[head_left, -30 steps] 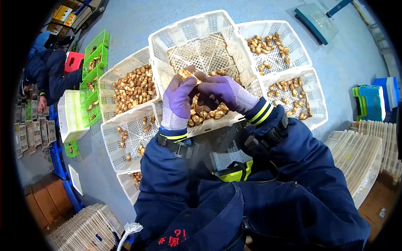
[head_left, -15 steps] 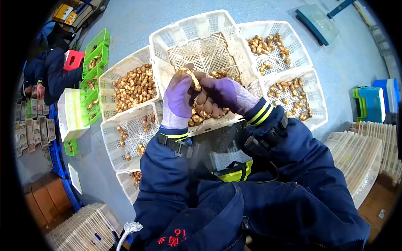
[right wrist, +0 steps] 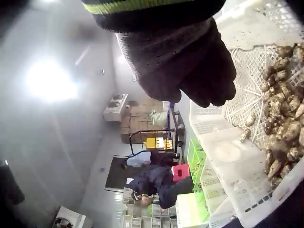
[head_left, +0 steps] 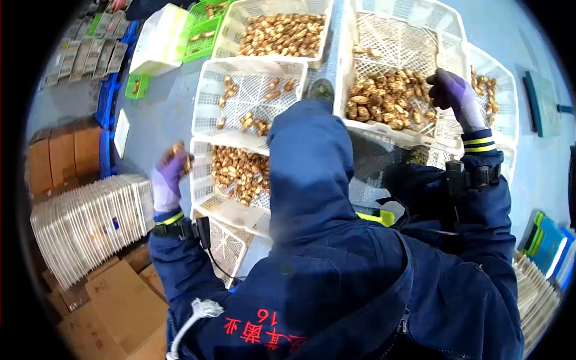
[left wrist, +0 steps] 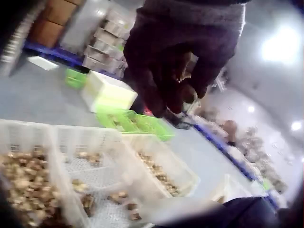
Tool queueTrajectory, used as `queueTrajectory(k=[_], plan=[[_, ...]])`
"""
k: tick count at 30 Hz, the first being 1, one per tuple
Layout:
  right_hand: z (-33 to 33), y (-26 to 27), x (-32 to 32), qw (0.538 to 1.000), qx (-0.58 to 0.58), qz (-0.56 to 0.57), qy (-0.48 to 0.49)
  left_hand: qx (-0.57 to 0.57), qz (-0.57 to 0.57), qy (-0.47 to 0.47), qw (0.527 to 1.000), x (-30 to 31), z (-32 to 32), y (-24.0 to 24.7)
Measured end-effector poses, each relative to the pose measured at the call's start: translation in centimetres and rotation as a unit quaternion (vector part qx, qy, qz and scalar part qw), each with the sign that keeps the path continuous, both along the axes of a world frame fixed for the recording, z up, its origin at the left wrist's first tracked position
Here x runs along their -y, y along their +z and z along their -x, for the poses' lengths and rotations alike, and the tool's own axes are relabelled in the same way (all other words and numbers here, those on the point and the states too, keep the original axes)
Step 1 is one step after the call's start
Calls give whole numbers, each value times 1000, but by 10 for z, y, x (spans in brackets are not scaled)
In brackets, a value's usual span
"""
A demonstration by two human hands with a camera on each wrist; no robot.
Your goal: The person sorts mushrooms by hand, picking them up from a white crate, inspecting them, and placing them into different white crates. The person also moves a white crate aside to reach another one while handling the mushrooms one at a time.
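My gloved left hand (head_left: 168, 174) is out to the left, just outside the lower left white crate (head_left: 234, 221). It pinches a mushroom, stubby and brown, whose pale part (left wrist: 189, 95) shows between the fingertips in the left wrist view. My gloved right hand (head_left: 451, 95) hangs over the right side of the large white crate (head_left: 342, 90), its fingers loosely bent with nothing seen in them. Many brown-and-cream mushrooms (head_left: 390, 96) are heaped in the near part of that crate. In the right wrist view, the right hand (right wrist: 190, 78) is above the crate's mesh floor.
Another crate (head_left: 255, 129) holds a few mushrooms, and a fuller one (head_left: 225, 36) stands behind it. Stacked white racks (head_left: 90, 222) and cardboard boxes (head_left: 123, 300) are at the left. Green baskets (head_left: 201, 39) stand farther back. Another person (right wrist: 156, 185) is in the background.
My hands have parted from over the large crate. The left has swung far left with the mushroom; the right has stayed over the crate. The head view has turned left.
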State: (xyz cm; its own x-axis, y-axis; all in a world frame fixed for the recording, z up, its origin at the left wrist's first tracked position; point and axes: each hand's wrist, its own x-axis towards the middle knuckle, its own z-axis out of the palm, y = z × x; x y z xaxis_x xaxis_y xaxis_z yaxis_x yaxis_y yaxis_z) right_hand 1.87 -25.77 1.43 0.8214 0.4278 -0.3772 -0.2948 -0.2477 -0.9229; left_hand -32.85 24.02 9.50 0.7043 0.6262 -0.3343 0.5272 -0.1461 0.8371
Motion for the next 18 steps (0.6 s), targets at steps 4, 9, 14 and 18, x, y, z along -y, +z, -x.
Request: queueTrajectory(k=[4, 9, 14, 18], plan=[[4, -5, -17, 998, -29, 57, -26, -179, 108, 137, 968, -27, 124, -53], [0, -26, -25, 997, -41, 60, 9, -155, -27, 249, 956, -40, 166, -69], [2, -24, -33, 996, -25, 85, 0, -44, -49, 210, 976, -36, 111, -22], [-3, -33, -21, 969, 164, 185, -29, 38, -111, 88, 989, 10, 33, 48]])
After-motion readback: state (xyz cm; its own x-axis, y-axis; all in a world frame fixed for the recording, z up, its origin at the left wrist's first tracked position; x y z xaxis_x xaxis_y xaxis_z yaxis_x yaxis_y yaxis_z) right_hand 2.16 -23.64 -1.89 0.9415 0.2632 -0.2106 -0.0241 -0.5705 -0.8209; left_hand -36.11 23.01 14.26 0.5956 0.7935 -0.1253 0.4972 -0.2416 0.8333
